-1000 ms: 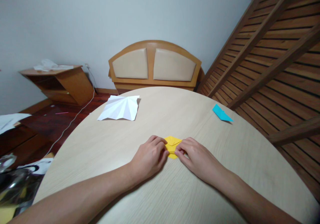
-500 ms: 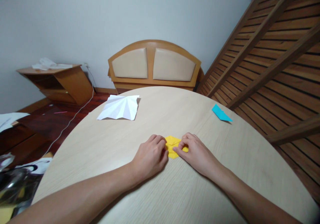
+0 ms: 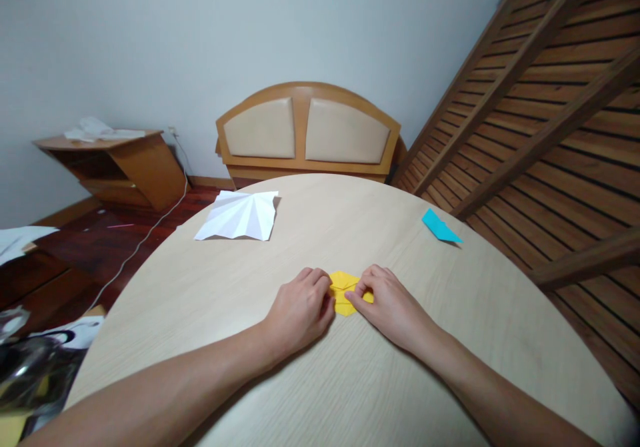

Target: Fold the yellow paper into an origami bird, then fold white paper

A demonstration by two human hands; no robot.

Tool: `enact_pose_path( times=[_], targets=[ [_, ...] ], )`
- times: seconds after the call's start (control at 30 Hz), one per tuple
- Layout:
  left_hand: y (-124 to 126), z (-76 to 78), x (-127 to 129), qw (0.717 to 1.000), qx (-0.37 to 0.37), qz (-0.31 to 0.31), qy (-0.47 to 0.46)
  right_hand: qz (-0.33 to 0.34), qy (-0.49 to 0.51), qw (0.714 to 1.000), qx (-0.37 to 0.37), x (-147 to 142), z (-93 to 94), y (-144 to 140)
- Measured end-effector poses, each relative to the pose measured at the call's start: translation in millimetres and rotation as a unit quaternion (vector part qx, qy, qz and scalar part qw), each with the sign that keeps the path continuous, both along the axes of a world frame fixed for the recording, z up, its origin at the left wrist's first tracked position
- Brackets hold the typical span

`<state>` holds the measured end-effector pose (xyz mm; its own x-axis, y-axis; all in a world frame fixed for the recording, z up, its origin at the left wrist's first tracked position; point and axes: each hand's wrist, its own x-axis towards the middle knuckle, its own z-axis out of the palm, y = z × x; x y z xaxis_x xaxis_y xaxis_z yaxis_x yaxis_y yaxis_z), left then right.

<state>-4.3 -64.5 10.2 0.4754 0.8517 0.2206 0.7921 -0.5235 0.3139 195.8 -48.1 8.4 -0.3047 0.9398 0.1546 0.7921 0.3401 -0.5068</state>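
Observation:
A small piece of folded yellow paper [image 3: 343, 281] lies on the round wooden table [image 3: 240, 394] in front of me, with creased flaps showing on its top. My left hand [image 3: 301, 307] is closed on its left edge, fingers curled and thumb low. From the other side my right hand [image 3: 383, 300] pinches the paper, its thumb resting on the face near the middle and its index finger bent above. Both hands cover the paper's side ends, so its full outline is hidden.
Creased white paper [image 3: 240, 215] lies at the table's back left. Folded blue paper [image 3: 441, 226] sits near the right edge. Beyond the table stand a headboard [image 3: 301, 120] and slatted wood [image 3: 540, 134]; a low cabinet [image 3: 155, 170] is at left, with a cable [image 3: 143, 240] on the floor.
Almost nothing differs. The view has shifted very slightly, and both hands keep their hold on the yellow paper.

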Motion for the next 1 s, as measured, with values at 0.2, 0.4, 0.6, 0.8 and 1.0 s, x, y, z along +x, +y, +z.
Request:
enact_pose_path(
  times=[0.2, 0.4, 0.6, 0.8, 1.0],
  targets=[
    [1, -1.0, -1, 1.000, -0.002, -0.006, -0.009, -0.001, 0.000, 1.000, -0.002, -1, 1.9, -1],
    [1, -0.7, -3, 1.000, -0.005, -0.008, -0.022, -0.009, -0.010, 1.000, 0.001, -2, 2.9, -1],
    [0, -1.4, -11, 0.996, 0.000, -0.081, 0.030, -0.011, -0.015, 1.000, 0.006, -1, 1.4, -1],
    [-4, 6.9, -13, 0.984, 0.027, -0.160, 0.076, -0.003, -0.022, 1.000, 0.009, 0, 2.6, -1],
    [-4, 9.0, -13, 0.978, 0.053, -0.190, 0.073, 0.050, -0.021, 0.998, -0.021, 15, 12.5, -1]
  ],
)
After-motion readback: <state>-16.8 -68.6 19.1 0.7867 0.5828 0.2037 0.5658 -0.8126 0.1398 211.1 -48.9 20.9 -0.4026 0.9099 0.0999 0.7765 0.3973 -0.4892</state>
